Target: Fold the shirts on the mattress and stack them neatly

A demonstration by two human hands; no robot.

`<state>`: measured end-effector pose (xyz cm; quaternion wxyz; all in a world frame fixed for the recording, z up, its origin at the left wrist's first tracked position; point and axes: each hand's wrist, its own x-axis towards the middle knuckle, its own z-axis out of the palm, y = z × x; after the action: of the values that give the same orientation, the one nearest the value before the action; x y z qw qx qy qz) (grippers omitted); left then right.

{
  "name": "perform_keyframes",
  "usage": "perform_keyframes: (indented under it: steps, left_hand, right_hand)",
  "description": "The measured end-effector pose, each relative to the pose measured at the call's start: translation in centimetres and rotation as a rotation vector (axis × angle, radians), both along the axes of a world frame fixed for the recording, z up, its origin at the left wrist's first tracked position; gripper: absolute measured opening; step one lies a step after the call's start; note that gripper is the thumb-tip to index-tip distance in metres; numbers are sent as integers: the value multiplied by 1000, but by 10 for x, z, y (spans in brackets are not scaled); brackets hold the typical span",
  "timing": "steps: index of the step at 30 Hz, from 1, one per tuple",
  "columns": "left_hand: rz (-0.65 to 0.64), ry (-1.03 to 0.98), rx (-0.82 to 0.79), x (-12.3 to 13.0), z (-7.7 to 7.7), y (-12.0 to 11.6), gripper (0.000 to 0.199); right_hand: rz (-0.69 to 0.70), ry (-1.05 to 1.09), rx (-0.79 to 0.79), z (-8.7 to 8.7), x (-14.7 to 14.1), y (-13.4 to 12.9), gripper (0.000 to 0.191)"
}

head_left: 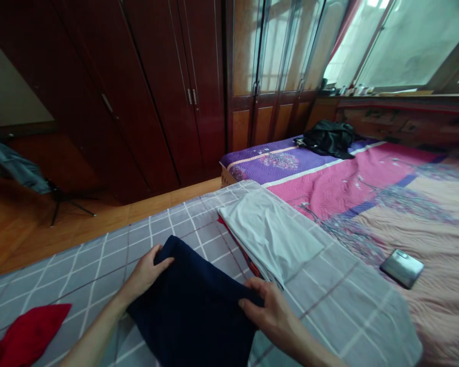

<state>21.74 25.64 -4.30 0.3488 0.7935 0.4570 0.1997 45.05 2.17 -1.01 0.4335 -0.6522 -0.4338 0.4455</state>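
A dark navy cloth (199,306) is stretched between my two hands over the grey checked sheet (103,270). My left hand (147,270) grips its upper left corner, with the thumb on top. At the upper right corner, my right hand (265,308) pinches the edge between thumb and fingers. The cloth's lower end runs out of the bottom of the view. Just beyond my right hand lies a folded pale grey garment (271,234), with red fabric showing under its left edge.
A red cloth (34,331) lies at the lower left. On the patterned bed cover (313,186) are a phone (402,268) and a black garment (327,137). Dark red wardrobes (168,102) stand behind. A black tripod (57,201) stands on the floor at left.
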Motion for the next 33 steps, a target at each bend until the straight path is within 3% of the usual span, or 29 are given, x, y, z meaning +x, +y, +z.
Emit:
perform_keyframes:
  steps: [5,10,14,18,20,22,26,28,30,33]
  left_hand:
    - [-66,-97,28,59,22,3,42]
    - [-149,-203,-3,112,78,8,46]
    - [-229,-253,2,160,127,9,46]
    - [-382,-231,-15,215,154,20,44]
    - [-418,-195,14,247,151,29,42]
    - [-408,-153,51,279,134,38,39]
    - [-352,-70,59,324,72,46,34]
    - [-335,-42,51,332,42,48,35]
    - [-324,-35,48,333,22,50,35]
    - [-325,-32,30,327,13,56,38]
  right_hand:
    - [-112,-18,16,23,29,-17,14]
    - [-212,9,77,51,56,-34,21]
    - [-305,150,159,68,80,-43,27]
    - [-378,352,247,75,112,-44,29]
    - [-411,423,280,67,135,-39,29]
    - [-456,450,279,50,160,-29,28]
    - [-588,424,121,-3,203,-9,24]
    - [-615,415,85,-24,212,-5,26]
    - [-616,411,92,-36,214,-4,31]
    - [-609,385,107,-42,214,-6,37]
